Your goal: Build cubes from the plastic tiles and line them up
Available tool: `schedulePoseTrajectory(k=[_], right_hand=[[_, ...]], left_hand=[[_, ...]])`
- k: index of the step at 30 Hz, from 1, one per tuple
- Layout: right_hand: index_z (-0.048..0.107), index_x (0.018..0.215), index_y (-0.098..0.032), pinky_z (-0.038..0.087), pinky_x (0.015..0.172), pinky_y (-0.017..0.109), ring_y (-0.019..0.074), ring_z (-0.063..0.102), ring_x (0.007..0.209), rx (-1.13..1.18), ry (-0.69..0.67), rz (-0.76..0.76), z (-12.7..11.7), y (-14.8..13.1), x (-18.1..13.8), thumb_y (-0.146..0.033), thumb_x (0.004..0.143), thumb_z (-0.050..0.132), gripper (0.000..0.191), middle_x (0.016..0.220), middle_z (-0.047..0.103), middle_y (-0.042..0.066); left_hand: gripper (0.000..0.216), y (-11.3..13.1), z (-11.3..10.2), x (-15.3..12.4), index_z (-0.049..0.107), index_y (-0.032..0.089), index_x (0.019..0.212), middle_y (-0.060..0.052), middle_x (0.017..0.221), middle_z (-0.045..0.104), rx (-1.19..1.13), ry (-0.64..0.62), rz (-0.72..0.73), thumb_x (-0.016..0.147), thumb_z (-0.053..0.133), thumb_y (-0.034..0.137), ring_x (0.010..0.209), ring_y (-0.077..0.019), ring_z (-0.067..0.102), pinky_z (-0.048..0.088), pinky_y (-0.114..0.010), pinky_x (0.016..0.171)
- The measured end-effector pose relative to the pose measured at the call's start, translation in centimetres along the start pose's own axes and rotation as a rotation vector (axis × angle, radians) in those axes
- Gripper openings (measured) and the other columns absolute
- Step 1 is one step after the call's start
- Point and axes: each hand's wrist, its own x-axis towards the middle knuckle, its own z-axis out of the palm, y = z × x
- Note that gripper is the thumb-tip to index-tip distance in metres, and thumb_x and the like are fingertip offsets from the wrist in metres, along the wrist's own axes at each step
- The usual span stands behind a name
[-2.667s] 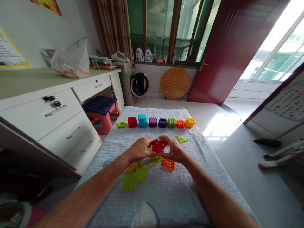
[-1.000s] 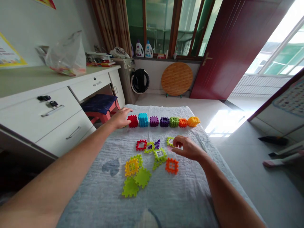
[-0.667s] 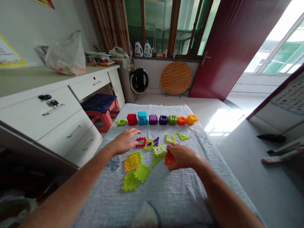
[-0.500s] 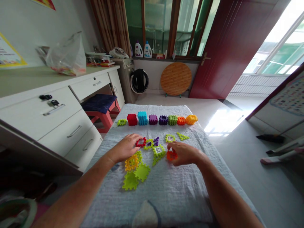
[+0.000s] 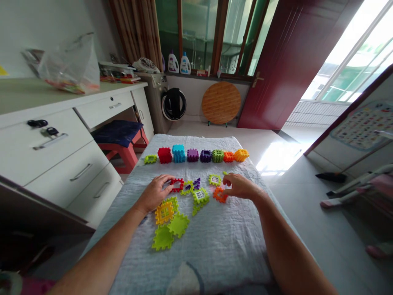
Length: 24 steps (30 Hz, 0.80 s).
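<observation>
My left hand (image 5: 155, 193) rests on the blue-grey cloth (image 5: 215, 246), its curled fingers closing on the left edge of a red square frame piece (image 5: 177, 185). My right hand (image 5: 241, 186) pinches an orange grid piece (image 5: 220, 195) just above the cloth. Between the hands lie a purple triangle piece (image 5: 196, 183) and two lime pieces with white centres (image 5: 200, 195). A yellow frame piece (image 5: 163, 212) and flat green pieces (image 5: 179, 224) sit near my left wrist. Behind them runs a row of built cubes, from red (image 5: 165, 155) through cyan (image 5: 178, 153) to yellow-orange (image 5: 241, 155).
A white desk with drawers (image 5: 61, 159) stands close on the left, with a red stool (image 5: 123, 147) under it. A lone lime piece (image 5: 150, 159) lies at the row's left end. Tiled floor (image 5: 307, 196) lies to the right, and a round wooden board (image 5: 221, 102) leans on the far wall.
My left hand came back from the cube row to the red frame piece. My right hand took up the orange piece and carried it a little farther from me.
</observation>
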Motion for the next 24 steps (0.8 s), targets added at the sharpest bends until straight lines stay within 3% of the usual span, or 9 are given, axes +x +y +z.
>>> schedulePoseTrajectory(k=[6,12,16,18,24], right_hand=[[0.062,0.086,-0.017,0.037,0.060,0.028,0.0220,0.059,0.076,-0.135,-0.106,0.123,0.2,-3.2,-0.4,-0.053,0.066,0.069,0.041,0.089,0.065,0.010],[0.061,0.093,-0.016,0.041,0.061,0.029,0.0215,0.059,0.073,-0.179,-0.064,0.138,1.3,-3.7,-1.1,-0.038,0.069,0.065,0.033,0.094,0.064,0.012],[0.061,0.090,-0.017,0.044,0.068,0.030,0.0205,0.057,0.077,-0.088,-0.056,0.011,0.4,-1.0,-1.7,-0.033,0.064,0.069,0.032,0.092,0.061,0.009],[0.061,0.096,-0.017,0.045,0.073,0.030,0.0188,0.055,0.080,-0.025,0.016,-0.029,-0.8,1.4,-1.7,-0.026,0.062,0.070,0.036,0.095,0.059,0.008],[0.060,0.109,-0.018,0.044,0.084,0.032,0.0195,0.056,0.089,-0.003,0.349,0.154,-5.2,10.2,0.9,-0.021,0.068,0.065,0.042,0.104,0.057,0.008]], left_hand=[[0.033,-0.4,0.1,-0.2,0.062,0.019,0.111,-0.007,0.111,0.066,-0.015,-0.005,0.000,0.083,0.051,0.032,0.106,-0.0234,0.059,0.045,-0.040,0.099],[0.043,0.0,-0.1,-0.4,0.059,0.019,0.117,-0.008,0.116,0.064,0.022,-0.020,0.029,0.075,0.055,0.028,0.111,-0.0248,0.057,0.043,-0.042,0.101],[0.050,0.1,-0.3,-0.5,0.058,0.022,0.120,-0.008,0.123,0.062,0.076,-0.048,0.071,0.072,0.060,0.033,0.115,-0.0266,0.054,0.041,-0.043,0.102],[0.051,0.0,-0.2,-0.4,0.058,0.023,0.120,-0.008,0.122,0.063,0.082,-0.049,0.081,0.071,0.062,0.036,0.115,-0.0270,0.055,0.042,-0.043,0.101],[0.048,-0.4,0.0,-0.3,0.060,0.023,0.118,-0.007,0.120,0.064,0.089,-0.043,0.085,0.073,0.062,0.040,0.114,-0.0271,0.056,0.042,-0.042,0.101]])
